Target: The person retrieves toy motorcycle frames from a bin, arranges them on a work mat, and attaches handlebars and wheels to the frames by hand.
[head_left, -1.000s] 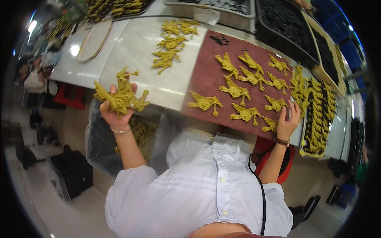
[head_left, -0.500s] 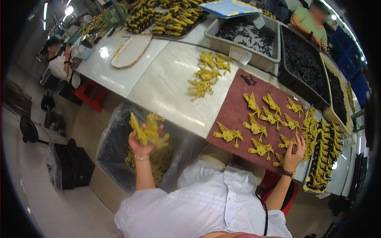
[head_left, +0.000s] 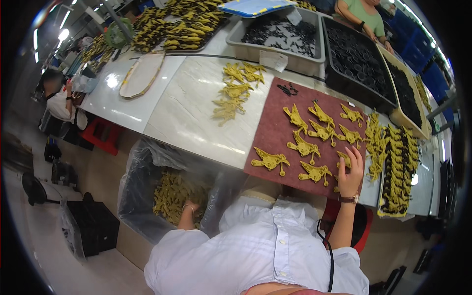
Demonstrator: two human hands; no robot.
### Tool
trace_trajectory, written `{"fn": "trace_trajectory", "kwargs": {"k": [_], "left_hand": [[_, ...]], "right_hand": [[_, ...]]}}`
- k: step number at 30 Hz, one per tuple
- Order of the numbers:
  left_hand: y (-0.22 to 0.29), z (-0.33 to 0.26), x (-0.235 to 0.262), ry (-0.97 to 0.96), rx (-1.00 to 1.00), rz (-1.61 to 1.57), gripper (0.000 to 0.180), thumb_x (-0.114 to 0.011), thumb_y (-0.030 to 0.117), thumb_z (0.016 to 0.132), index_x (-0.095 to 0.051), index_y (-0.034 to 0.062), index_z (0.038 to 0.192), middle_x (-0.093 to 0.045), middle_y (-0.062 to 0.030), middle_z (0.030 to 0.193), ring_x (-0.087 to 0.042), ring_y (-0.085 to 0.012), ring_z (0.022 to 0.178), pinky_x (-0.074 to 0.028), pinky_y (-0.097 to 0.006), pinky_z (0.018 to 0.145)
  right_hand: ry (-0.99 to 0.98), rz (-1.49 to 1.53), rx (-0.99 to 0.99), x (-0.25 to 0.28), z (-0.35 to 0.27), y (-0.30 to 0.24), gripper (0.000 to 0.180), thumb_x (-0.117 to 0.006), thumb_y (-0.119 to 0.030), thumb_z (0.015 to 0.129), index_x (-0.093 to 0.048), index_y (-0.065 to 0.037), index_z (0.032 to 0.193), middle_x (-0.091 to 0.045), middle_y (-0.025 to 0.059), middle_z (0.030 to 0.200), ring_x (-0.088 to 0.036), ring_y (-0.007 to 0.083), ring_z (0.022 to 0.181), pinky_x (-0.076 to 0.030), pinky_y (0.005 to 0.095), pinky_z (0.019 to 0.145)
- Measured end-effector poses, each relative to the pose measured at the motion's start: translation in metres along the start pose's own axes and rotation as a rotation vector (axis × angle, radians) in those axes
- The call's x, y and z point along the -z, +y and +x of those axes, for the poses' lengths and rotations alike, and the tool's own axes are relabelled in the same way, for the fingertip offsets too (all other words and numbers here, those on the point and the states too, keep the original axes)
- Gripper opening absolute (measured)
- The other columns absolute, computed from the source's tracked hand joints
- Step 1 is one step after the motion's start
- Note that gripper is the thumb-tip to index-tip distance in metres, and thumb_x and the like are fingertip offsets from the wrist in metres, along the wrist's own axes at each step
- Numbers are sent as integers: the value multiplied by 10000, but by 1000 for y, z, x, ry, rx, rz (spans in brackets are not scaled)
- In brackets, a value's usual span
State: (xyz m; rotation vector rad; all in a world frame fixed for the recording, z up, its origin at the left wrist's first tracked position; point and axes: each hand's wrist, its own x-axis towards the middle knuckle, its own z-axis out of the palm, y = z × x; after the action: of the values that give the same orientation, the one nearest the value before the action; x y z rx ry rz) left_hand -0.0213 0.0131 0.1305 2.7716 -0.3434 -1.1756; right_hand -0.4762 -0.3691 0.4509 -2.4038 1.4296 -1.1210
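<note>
My left hand [head_left: 191, 206] is down in the plastic-lined bin [head_left: 135, 196], among loose yellow moulded parts [head_left: 169, 189]. Its fingers are hard to make out, so what it grasps, if anything, is unclear. On the dark red mat [head_left: 275, 118], my right hand [head_left: 351, 174] lies with fingers stretched out beside a yellow part [head_left: 342, 158], partly covering it. Several similar beak-shaped yellow parts [head_left: 314, 172] are laid out singly on the mat. Left of the mat, a small group of yellow parts [head_left: 233, 91] sits on the white tabletop [head_left: 191, 103].
At the right stand a pile of yellow parts [head_left: 374, 147] and a tray of yellow-and-black pieces [head_left: 398, 172]. Behind the mat are a grey tub [head_left: 309, 61] and a black tub [head_left: 339, 81] of black pieces. Two people sit farther off. A red stool [head_left: 101, 135] stands left.
My left hand has gone from above the bin, where it held several yellow parts, down into the bin. My right hand stays on the mat, its fingers more extended. The view has shifted.
</note>
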Motion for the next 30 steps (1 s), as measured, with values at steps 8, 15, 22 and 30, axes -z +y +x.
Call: {"fn": "trace_trajectory", "kwargs": {"k": [8,15,22,30], "left_hand": [[195,-144,133,1339,-837,-612,244,-627,75,844,-551,-18,1058,-553,-147,1028,-507,-302,1048,-405,-384,930],[339,-252,135,253,-1788,-83,340,-698,74,739,-632,77,1073,-633,-104,1079,-581,-299,1025,-424,-399,925],[441,-244,119,151,-1877,47,401,-616,-1,737,-619,81,1130,-585,-110,1234,-547,-311,1130,-424,-393,953],[525,-214,119,157,-1755,793,586,-637,113,758,-525,214,1324,-536,-5,1335,-456,-241,1266,-328,-435,1019]], "right_hand": [[-218,185,71,12,-4,-31,403,-763,-181,735,-652,-62,1105,-600,122,1195,-555,315,1105,-428,399,943],[-460,127,169,2,-12,-40,542,-780,-327,694,-619,-90,1155,-582,91,1183,-515,270,1122,-310,403,982],[-261,166,66,-29,5,-25,377,-722,-242,773,-627,-59,1088,-609,104,1072,-568,289,1012,-442,398,861],[-492,108,54,-48,29,-29,358,-720,-150,768,-629,-41,1096,-612,119,1036,-607,308,953,-501,387,821]]}}
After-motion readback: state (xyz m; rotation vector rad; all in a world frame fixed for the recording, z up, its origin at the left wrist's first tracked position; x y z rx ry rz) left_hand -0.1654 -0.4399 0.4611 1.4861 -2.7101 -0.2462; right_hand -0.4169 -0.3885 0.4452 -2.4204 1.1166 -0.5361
